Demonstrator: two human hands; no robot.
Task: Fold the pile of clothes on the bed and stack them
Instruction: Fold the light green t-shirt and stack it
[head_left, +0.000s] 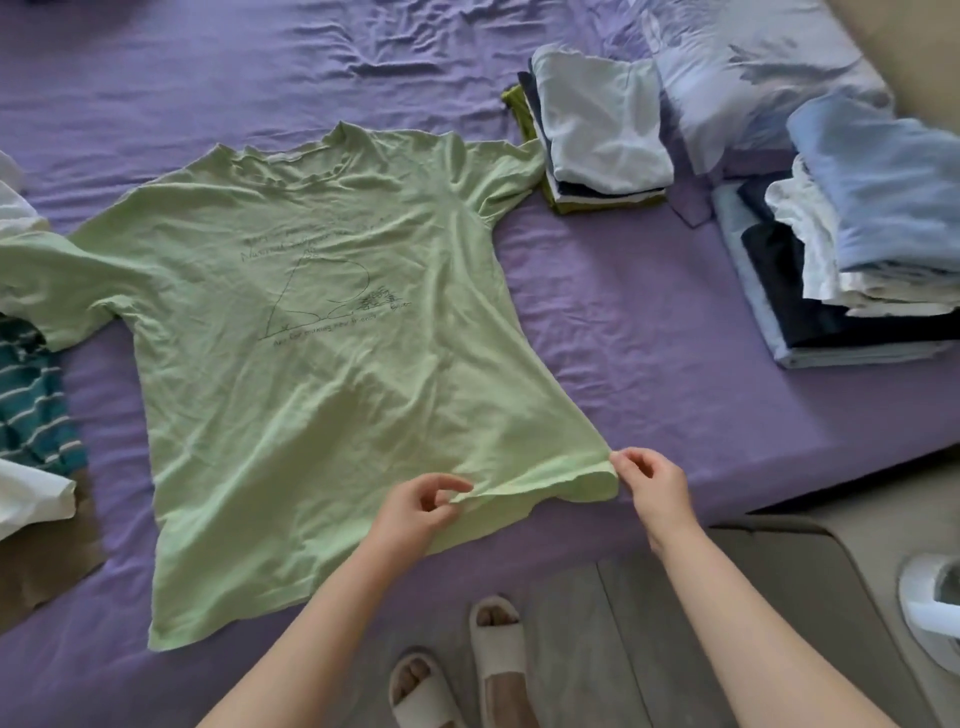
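- We see a pale green cotton T-shirt with a line drawing (311, 322) spread flat, front up, on the purple-sheeted bed (623, 332).
- Our left hand (415, 512) pinches its hem at 6 o'clock — our right hand (657, 488) pinches the hem's corner at 5 o'clock.
- Two folded stacks (597, 135) sit at 1 to 3 o'clock.

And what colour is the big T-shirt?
The T-shirt is light green with a dark line drawing, seen in the head view.
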